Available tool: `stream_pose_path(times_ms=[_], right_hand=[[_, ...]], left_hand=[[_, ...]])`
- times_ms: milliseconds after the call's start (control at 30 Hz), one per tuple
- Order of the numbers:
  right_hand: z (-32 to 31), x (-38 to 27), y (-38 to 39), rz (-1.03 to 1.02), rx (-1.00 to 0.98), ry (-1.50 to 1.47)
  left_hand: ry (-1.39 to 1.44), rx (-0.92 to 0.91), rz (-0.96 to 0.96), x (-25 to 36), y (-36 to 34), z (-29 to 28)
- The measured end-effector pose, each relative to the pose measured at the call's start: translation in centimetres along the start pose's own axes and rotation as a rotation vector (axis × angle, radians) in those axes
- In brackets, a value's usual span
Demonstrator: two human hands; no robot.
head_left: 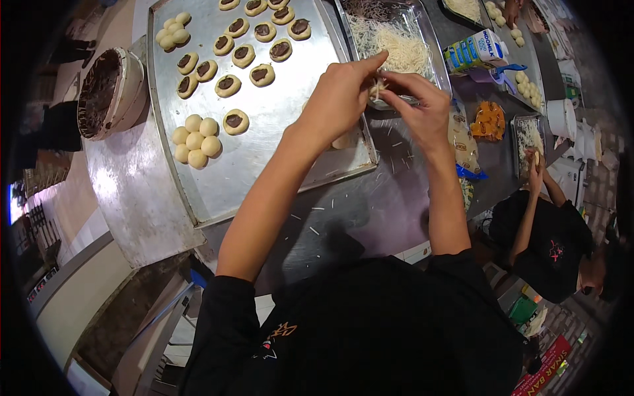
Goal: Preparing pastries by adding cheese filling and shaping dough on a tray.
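My left hand (340,96) and my right hand (422,109) meet over the near edge of a metal tray (444,72) of pale grated cheese (403,51). Between their fingertips is a small dough piece (377,88) with cheese shreds on it, mostly covered by the fingers. To the left lies a large baking tray (264,142) with several flattened dough rounds (228,86) topped with dark brown filling. Two clusters of plain dough balls (195,140) rest on its left side. My left wrist hides part of this tray and a pale dough piece (345,140) by its right edge.
A brown-smeared bucket (109,92) stands at the far left. Right of the cheese tray are a carton (475,51), a purple scoop (487,76), an orange packet (489,121) and a plastic bag (462,142). At right, a co-worker (545,231) handles dough over another cheese tray (528,132).
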State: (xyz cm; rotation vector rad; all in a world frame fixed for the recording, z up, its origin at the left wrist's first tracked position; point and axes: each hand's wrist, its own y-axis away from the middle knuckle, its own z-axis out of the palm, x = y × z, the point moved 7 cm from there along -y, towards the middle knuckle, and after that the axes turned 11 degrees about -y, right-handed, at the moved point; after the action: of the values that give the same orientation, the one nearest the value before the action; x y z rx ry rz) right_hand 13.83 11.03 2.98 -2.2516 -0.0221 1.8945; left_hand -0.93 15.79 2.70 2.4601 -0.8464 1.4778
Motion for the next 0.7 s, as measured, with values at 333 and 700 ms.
stream_pose_path(times_ms=[333, 700], right_hand=[[3.7, -4.8, 5.1, -0.150, -0.215, 0.171], [8.4, -10.1, 12.4, -0.041, -0.380, -0.127]], left_hand=[[0.362, 0.071, 0.031, 3.5, 7.6, -2.5], [1.120, 0.342, -0.520, 1.8, 23.8, -1.2]])
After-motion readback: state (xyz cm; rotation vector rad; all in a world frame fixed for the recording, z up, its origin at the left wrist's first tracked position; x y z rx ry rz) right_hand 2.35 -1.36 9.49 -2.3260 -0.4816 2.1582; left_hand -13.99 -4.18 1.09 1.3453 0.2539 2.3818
